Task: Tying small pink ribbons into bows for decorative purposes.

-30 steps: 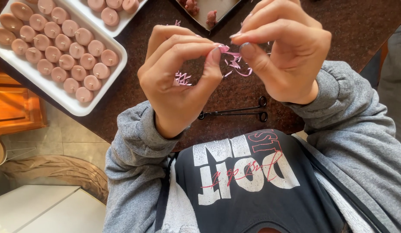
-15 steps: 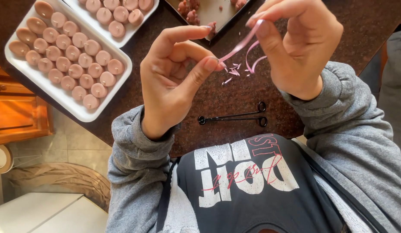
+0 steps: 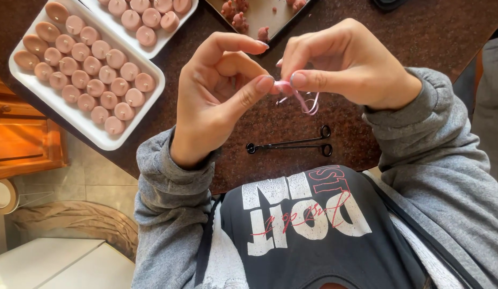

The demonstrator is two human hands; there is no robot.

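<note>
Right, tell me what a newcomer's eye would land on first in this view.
First the two hands raised mid-frame: the left hand and right hand pinch a thin pink ribbon between fingertips, above the dark table. Next, the white tray at upper left, packed with rows of round pink candles. Below the hands, slim black scissors lie on the table.

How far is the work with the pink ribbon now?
Done: many pink candles fill the white tray. In hand: left hand and right hand pinch a small pink ribbon between them, loops hanging. Left: the bow looks unfinished; black scissors lie unused.
</note>
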